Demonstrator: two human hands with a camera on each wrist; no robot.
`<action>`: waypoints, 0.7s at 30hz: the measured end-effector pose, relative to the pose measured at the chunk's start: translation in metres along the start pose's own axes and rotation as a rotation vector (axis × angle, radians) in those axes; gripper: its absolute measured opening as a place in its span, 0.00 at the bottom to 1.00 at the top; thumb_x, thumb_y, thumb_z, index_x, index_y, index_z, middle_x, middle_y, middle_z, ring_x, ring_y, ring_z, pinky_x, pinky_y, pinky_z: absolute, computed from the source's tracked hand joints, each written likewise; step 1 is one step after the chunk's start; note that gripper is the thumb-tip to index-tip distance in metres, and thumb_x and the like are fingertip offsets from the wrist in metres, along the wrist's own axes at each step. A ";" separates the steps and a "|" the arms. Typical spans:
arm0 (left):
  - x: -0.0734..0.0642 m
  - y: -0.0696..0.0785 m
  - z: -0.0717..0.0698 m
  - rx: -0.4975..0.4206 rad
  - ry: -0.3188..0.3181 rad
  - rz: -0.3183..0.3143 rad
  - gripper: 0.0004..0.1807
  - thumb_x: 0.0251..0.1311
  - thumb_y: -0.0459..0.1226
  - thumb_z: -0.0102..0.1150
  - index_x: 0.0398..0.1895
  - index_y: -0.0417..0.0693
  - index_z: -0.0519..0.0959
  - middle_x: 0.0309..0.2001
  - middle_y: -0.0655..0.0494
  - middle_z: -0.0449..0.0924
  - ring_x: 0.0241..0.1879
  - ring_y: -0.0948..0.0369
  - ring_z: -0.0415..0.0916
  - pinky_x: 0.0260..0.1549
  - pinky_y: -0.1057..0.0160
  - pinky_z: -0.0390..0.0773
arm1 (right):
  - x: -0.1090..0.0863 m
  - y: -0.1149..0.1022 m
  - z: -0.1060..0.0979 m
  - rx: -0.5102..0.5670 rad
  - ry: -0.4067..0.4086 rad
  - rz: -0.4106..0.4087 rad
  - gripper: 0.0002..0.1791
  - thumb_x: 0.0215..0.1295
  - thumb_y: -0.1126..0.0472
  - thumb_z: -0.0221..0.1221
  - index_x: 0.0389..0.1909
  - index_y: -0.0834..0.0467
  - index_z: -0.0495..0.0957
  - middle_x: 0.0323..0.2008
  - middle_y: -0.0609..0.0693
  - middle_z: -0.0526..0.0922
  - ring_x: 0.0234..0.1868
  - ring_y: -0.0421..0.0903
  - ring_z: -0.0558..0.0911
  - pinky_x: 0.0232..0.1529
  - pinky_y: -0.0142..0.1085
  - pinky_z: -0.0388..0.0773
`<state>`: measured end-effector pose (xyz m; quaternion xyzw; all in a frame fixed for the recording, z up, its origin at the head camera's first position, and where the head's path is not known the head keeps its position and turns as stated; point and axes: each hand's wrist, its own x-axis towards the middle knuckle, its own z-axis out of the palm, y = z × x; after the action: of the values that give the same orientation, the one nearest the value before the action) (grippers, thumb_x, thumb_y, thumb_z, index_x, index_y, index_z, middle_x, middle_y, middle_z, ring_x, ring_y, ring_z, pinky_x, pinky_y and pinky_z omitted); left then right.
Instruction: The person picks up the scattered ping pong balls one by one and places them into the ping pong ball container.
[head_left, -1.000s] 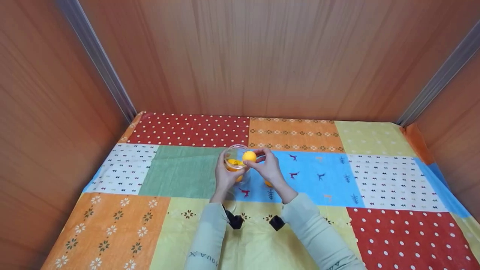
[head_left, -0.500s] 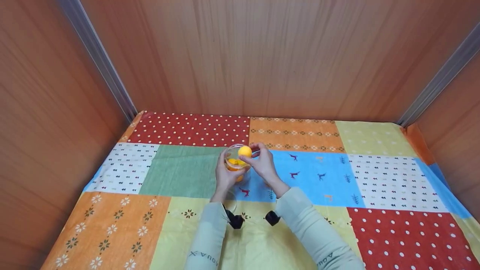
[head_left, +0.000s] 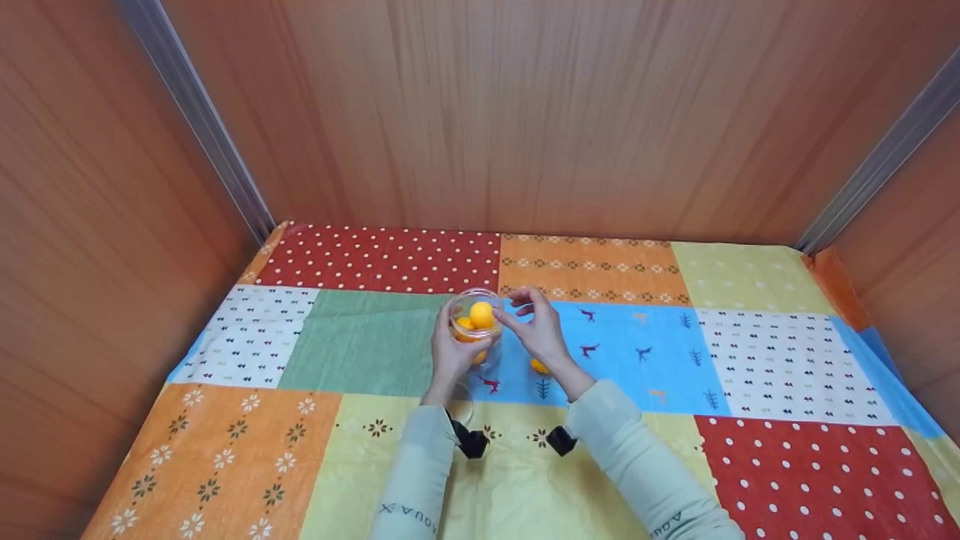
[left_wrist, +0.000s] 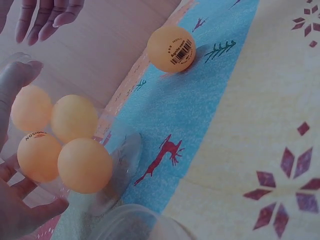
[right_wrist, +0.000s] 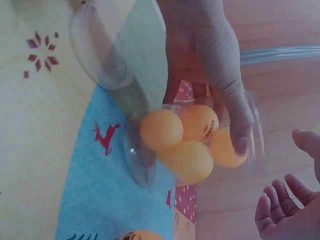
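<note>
A clear plastic jar (right_wrist: 256, 135) with several orange table tennis balls (left_wrist: 85, 165) in it stands on the cloth. My left hand (head_left: 450, 354) grips its side, thumb and fingers wrapped round the wall. The topmost ball (head_left: 482, 315) sits inside near the mouth. Beside the rim, my right hand (head_left: 540, 331) holds nothing; its fingers are loosely bent and apart from the jar in the right wrist view. One loose table tennis ball (left_wrist: 171, 49) with printed lettering lies on the blue patch, partly below the right wrist in the head view.
A clear round lid (right_wrist: 102, 47) lies on the cloth close to the left wrist. The patchwork tablecloth (head_left: 367, 341) covers the table. Wood-grain panels (head_left: 480, 120) rise at the back and both sides.
The ball that my right hand pinched above the rim now lies in the jar. That hand has let go and drawn back slightly right. The left hand keeps its place.
</note>
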<state>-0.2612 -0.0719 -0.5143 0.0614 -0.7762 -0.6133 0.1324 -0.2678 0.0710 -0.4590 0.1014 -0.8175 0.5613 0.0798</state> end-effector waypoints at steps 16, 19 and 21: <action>0.000 0.001 0.000 -0.001 0.001 0.011 0.44 0.37 0.35 0.71 0.61 0.51 0.60 0.56 0.52 0.65 0.54 0.55 0.62 0.54 0.54 0.63 | -0.013 0.035 -0.024 -0.142 -0.135 0.036 0.22 0.50 0.56 0.64 0.46 0.61 0.73 0.43 0.54 0.76 0.44 0.54 0.73 0.42 0.41 0.73; 0.000 0.000 0.000 -0.006 0.000 0.011 0.44 0.36 0.35 0.71 0.61 0.51 0.60 0.56 0.53 0.65 0.54 0.55 0.62 0.54 0.55 0.64 | -0.015 0.041 -0.028 -0.165 -0.164 0.051 0.23 0.49 0.58 0.65 0.47 0.61 0.74 0.45 0.55 0.76 0.46 0.52 0.73 0.44 0.43 0.72; 0.000 0.000 0.000 -0.010 -0.002 0.010 0.44 0.36 0.35 0.71 0.61 0.51 0.60 0.56 0.53 0.65 0.54 0.55 0.62 0.53 0.55 0.64 | -0.017 0.044 -0.030 -0.176 -0.181 0.058 0.23 0.49 0.59 0.65 0.48 0.60 0.74 0.46 0.55 0.76 0.46 0.51 0.73 0.45 0.43 0.71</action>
<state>-0.2616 -0.0720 -0.5146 0.0565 -0.7736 -0.6165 0.1350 -0.2624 0.1153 -0.4923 0.1205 -0.8701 0.4778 -0.0019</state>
